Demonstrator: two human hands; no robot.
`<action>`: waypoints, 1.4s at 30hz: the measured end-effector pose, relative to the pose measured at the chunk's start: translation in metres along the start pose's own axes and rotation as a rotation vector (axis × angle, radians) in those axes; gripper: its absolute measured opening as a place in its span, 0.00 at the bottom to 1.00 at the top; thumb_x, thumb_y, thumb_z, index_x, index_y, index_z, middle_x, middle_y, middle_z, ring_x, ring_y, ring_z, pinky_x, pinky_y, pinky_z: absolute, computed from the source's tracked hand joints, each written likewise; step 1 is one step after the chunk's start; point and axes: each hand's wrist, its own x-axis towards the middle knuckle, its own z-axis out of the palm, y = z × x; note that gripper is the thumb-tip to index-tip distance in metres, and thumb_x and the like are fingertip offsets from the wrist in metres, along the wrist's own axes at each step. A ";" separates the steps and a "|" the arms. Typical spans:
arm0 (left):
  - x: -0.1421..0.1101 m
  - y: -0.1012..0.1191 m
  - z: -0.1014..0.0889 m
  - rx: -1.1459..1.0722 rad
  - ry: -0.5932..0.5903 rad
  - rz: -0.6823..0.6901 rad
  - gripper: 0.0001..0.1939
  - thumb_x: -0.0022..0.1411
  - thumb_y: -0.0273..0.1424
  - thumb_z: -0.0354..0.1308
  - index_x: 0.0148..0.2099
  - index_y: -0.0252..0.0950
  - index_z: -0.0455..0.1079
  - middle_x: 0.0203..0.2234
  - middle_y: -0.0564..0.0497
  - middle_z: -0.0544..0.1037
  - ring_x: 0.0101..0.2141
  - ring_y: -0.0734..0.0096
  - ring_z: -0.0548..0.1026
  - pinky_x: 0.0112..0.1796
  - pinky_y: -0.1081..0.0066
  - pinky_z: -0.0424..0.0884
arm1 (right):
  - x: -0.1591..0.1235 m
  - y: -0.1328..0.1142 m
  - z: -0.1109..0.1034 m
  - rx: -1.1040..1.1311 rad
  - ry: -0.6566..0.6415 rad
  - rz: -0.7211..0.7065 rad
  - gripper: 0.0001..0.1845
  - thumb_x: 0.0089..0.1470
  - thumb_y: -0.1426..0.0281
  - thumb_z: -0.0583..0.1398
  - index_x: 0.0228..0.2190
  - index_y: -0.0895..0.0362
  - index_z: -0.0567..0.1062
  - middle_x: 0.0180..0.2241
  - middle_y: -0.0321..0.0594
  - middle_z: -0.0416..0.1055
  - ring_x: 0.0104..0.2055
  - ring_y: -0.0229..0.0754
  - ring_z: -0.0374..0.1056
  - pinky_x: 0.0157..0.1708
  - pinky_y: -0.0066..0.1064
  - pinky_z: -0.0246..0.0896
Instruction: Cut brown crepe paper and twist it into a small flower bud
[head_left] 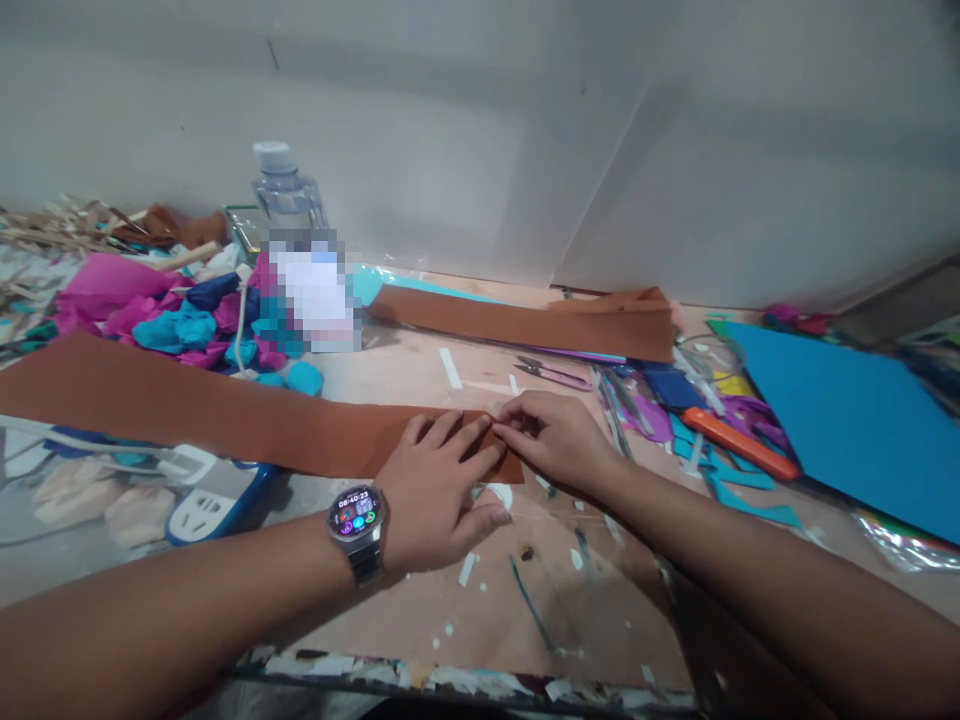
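A long brown strip of foam sheet (187, 405) lies across the table from the left edge to the middle. My left hand (439, 490), with a watch on the wrist, lies flat with its fingers spread on the strip's right end. My right hand (551, 435) meets it there, its fingers curled and pinching the folded corner of the same strip.
A second brown strip (525, 322) lies further back. Small snips (551, 373), an orange cutter (739, 442) and a blue sheet (855, 420) sit to the right. Crumpled pink and blue paper (172, 315) and a water bottle (289, 200) stand at the left back. A power strip (202, 500) lies near left.
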 end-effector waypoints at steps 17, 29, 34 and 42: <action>-0.011 0.000 -0.002 0.022 -0.035 -0.032 0.40 0.70 0.60 0.44 0.73 0.42 0.61 0.72 0.41 0.62 0.68 0.33 0.59 0.60 0.36 0.56 | -0.003 0.001 -0.003 0.037 -0.083 -0.222 0.07 0.60 0.73 0.64 0.41 0.55 0.81 0.37 0.40 0.81 0.38 0.42 0.74 0.42 0.35 0.68; -0.009 -0.002 -0.002 -0.001 -0.063 -0.005 0.40 0.68 0.62 0.46 0.71 0.46 0.64 0.73 0.34 0.56 0.70 0.29 0.55 0.61 0.33 0.54 | -0.001 0.004 -0.002 0.029 -0.099 -0.336 0.08 0.63 0.74 0.63 0.43 0.55 0.82 0.39 0.43 0.81 0.41 0.44 0.75 0.44 0.36 0.72; -0.010 -0.002 -0.003 0.012 -0.058 0.002 0.39 0.68 0.62 0.46 0.70 0.46 0.65 0.73 0.34 0.57 0.70 0.32 0.57 0.61 0.35 0.56 | -0.002 0.006 -0.002 -0.001 -0.112 -0.353 0.09 0.65 0.72 0.62 0.43 0.56 0.83 0.38 0.45 0.79 0.41 0.44 0.74 0.43 0.37 0.72; -0.013 -0.005 -0.003 -0.005 -0.049 0.004 0.37 0.69 0.61 0.47 0.69 0.44 0.67 0.72 0.34 0.58 0.70 0.32 0.57 0.62 0.35 0.56 | -0.002 0.007 -0.003 -0.051 -0.092 -0.409 0.09 0.64 0.72 0.62 0.43 0.55 0.84 0.43 0.46 0.79 0.44 0.48 0.71 0.47 0.45 0.71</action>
